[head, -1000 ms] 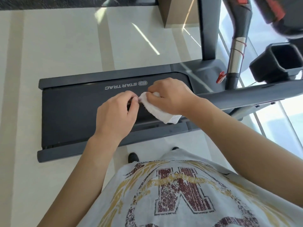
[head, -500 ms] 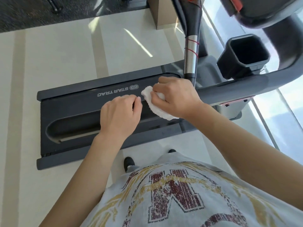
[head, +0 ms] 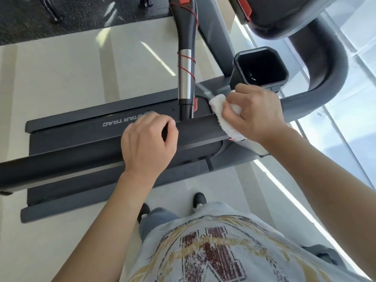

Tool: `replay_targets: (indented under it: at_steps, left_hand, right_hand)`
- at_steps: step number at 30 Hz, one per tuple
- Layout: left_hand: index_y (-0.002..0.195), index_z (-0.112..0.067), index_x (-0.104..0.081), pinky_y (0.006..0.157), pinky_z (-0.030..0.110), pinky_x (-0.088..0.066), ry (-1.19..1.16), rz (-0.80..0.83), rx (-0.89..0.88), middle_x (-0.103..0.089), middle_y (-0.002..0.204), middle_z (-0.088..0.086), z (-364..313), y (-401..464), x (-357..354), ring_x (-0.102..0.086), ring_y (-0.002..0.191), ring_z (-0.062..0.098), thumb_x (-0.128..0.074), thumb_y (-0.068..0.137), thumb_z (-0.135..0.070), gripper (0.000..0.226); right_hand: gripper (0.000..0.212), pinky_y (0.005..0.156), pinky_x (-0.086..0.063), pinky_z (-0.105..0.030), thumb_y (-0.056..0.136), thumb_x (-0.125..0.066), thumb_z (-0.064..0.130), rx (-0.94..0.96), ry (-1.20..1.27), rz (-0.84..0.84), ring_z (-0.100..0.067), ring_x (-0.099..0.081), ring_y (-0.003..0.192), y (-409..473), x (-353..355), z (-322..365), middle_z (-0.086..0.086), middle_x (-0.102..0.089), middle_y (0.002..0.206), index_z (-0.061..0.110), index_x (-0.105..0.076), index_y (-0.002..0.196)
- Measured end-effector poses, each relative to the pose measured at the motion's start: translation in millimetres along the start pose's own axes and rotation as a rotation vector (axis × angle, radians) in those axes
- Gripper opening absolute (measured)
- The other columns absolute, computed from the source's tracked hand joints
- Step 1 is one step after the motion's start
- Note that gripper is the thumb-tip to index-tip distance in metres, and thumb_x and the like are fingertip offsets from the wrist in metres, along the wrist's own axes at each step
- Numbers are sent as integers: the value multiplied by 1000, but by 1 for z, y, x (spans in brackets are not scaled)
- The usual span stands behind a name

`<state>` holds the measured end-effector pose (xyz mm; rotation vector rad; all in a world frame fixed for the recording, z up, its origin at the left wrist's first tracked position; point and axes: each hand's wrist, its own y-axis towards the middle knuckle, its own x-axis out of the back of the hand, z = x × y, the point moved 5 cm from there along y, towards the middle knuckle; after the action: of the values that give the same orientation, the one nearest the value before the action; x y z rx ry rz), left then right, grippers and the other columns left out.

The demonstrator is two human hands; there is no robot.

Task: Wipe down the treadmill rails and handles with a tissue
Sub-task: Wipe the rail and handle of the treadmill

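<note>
A dark side rail of the treadmill runs across the middle of the head view, from the left edge to the curved grey handle on the right. My right hand grips a folded white tissue and holds it against the rail near that bend. My left hand rests on the rail further left with its fingers curled over the top. The tissue's middle is hidden under my fingers.
A black cup holder sits just beyond my right hand. An upright handle with a chrome section and red cord stands behind the rail. The belt deck marked STAR TRAC lies below. Glass panels are on the right.
My right hand has carried the tissue rightward along the rail toward the bend by the cup holder. My left hand let go of the tissue and now lies on the rail.
</note>
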<state>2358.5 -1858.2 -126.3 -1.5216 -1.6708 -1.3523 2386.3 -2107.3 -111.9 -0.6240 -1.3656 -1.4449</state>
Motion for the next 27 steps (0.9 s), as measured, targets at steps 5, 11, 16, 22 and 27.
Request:
replay_targets:
  at_steps: [5,11,16,22,27]
  left_hand:
    - [90,-17,-75,65,36,-44,3,-33,-19,-74,88,-3,-3,-2,-1,-63,76,22,-53,103,-21,25]
    - [80,-11,-64,57,36,-34,5,-34,61,-63,75,1,7,-5,0,-52,65,23,-47,99,-17,26]
    - [99,-17,-77,68,36,-49,-52,-24,37,-74,92,-4,-1,-5,3,-64,80,17,-50,102,-18,27]
    - [91,-18,-76,63,39,-47,33,-87,28,-74,85,-4,-6,-2,-4,-64,74,23,-52,98,-17,25]
    - [87,-18,-75,58,36,-41,89,-152,14,-73,82,-2,-7,-2,-6,-63,71,25,-54,96,-14,24]
  right_hand:
    - [35,54,-25,-28,94,-62,30,38,50,-9,-23,-43,55,10,-18,53,6,-36,66,15,-63,63]
    - [36,52,-24,-30,90,-66,27,161,207,-24,-20,-33,52,16,-41,108,4,-34,62,14,-57,57]
    - [32,50,-38,-32,94,-63,30,238,138,-67,-25,-48,56,0,-18,45,-4,-50,66,12,-63,68]
    - [33,52,-25,-28,94,-64,26,59,-23,-168,-18,-33,58,-14,21,-52,4,-35,68,13,-56,65]
    - [31,55,-25,-30,92,-65,28,-1,-12,-140,-25,-47,56,-7,7,-20,-1,-46,65,15,-60,65]
